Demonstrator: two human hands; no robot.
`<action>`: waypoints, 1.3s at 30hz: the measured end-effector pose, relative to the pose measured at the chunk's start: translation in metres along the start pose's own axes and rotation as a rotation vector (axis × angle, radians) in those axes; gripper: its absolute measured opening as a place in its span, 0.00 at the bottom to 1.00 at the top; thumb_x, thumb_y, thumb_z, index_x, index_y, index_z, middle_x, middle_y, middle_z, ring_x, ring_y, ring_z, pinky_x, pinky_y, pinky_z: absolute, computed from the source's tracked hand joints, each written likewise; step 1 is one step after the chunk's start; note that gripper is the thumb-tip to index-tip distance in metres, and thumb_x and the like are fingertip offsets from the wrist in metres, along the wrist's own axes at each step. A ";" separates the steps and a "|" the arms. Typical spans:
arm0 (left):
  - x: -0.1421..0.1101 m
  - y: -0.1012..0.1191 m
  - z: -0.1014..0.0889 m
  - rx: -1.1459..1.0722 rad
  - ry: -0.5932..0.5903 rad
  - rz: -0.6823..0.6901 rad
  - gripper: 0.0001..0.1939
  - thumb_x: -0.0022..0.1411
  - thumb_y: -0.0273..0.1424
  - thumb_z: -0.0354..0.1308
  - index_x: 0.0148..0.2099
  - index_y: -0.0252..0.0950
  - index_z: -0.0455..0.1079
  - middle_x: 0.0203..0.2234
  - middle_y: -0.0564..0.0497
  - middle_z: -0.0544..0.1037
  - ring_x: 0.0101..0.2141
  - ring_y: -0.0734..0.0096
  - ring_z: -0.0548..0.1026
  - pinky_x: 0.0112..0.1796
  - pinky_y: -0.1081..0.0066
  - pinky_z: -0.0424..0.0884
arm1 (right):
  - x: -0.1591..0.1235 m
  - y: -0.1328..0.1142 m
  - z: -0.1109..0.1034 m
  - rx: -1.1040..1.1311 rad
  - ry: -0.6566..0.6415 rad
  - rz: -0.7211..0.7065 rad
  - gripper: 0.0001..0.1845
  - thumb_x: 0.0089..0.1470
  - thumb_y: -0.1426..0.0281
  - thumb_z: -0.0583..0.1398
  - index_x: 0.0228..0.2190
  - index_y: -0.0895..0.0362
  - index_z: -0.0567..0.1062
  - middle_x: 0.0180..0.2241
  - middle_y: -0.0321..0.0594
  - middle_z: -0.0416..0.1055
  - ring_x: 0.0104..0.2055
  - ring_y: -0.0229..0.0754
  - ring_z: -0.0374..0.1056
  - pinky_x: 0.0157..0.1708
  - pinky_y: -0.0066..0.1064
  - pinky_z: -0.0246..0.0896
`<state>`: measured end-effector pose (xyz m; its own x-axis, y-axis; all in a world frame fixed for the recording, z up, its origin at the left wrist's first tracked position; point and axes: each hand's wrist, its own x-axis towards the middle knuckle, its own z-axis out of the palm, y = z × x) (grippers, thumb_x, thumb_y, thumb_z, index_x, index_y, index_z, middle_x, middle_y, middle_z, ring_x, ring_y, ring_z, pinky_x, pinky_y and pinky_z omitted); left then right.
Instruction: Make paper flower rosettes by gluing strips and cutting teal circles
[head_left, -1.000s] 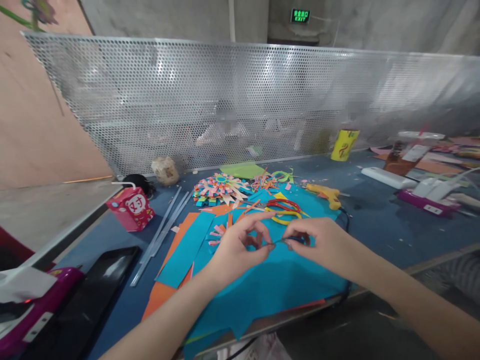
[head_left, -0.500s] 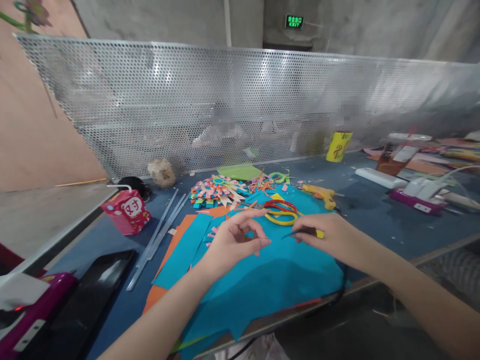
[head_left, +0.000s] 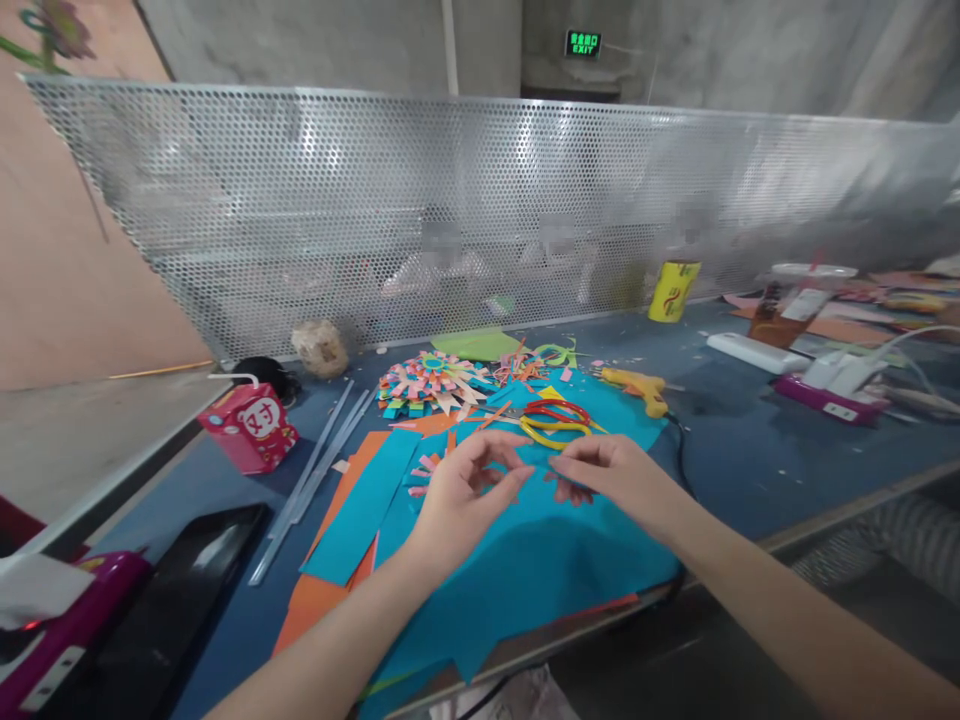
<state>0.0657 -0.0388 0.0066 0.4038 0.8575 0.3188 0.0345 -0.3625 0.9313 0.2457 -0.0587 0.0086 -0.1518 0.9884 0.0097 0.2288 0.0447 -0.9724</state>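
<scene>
My left hand (head_left: 466,490) hovers over blue paper sheets (head_left: 525,590), thumb and forefinger drawn into a pinch. Facing it, my right hand (head_left: 611,472) also has its thumb and forefinger together, the fingertips of both hands a short gap apart. Anything between the fingers is too small or hidden to make out. Just beyond the hands lie scissors with red and yellow handles (head_left: 559,412). A layered, fringed paper flower (head_left: 433,382) in pink, blue and cream sits farther back. Pink-tipped fringed paper (head_left: 421,478) shows beside my left hand.
A yellow glue gun (head_left: 637,388) lies right of the scissors, its cord trailing forward. Clear sticks (head_left: 311,480), a red drink carton (head_left: 251,425) and a black phone (head_left: 202,570) are on the left. Rightward are a power strip (head_left: 832,400) and a drink cup (head_left: 795,310).
My right hand has moved left, close to my left hand. The thin dark tool with a yellow end that it held no longer shows.
</scene>
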 end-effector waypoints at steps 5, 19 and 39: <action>-0.004 -0.005 0.003 0.259 0.026 0.138 0.17 0.47 0.30 0.63 0.41 0.37 0.68 0.29 0.51 0.72 0.28 0.74 0.69 0.29 0.73 0.67 | 0.001 -0.004 0.017 -0.034 -0.012 -0.040 0.16 0.45 0.58 0.60 0.17 0.57 0.70 0.14 0.33 0.67 0.16 0.31 0.60 0.17 0.23 0.53; 0.003 -0.006 -0.004 -0.123 0.038 -0.124 0.13 0.49 0.31 0.62 0.38 0.34 0.72 0.28 0.49 0.77 0.31 0.70 0.74 0.31 0.73 0.69 | -0.007 -0.004 0.006 -0.231 -0.097 -0.149 0.14 0.50 0.63 0.57 0.19 0.56 0.73 0.20 0.35 0.73 0.19 0.34 0.66 0.24 0.25 0.63; -0.026 -0.002 0.005 0.931 -0.586 0.303 0.15 0.60 0.24 0.47 0.46 0.37 0.70 0.40 0.45 0.78 0.45 0.62 0.73 0.51 0.60 0.63 | 0.027 0.040 -0.032 -0.651 0.349 -0.235 0.13 0.53 0.62 0.51 0.26 0.56 0.70 0.17 0.36 0.68 0.19 0.38 0.65 0.23 0.27 0.56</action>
<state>0.0597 -0.0621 -0.0049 0.8673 0.4748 0.1493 0.4290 -0.8652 0.2595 0.2815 -0.0260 -0.0231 0.0208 0.9263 0.3763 0.7635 0.2283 -0.6041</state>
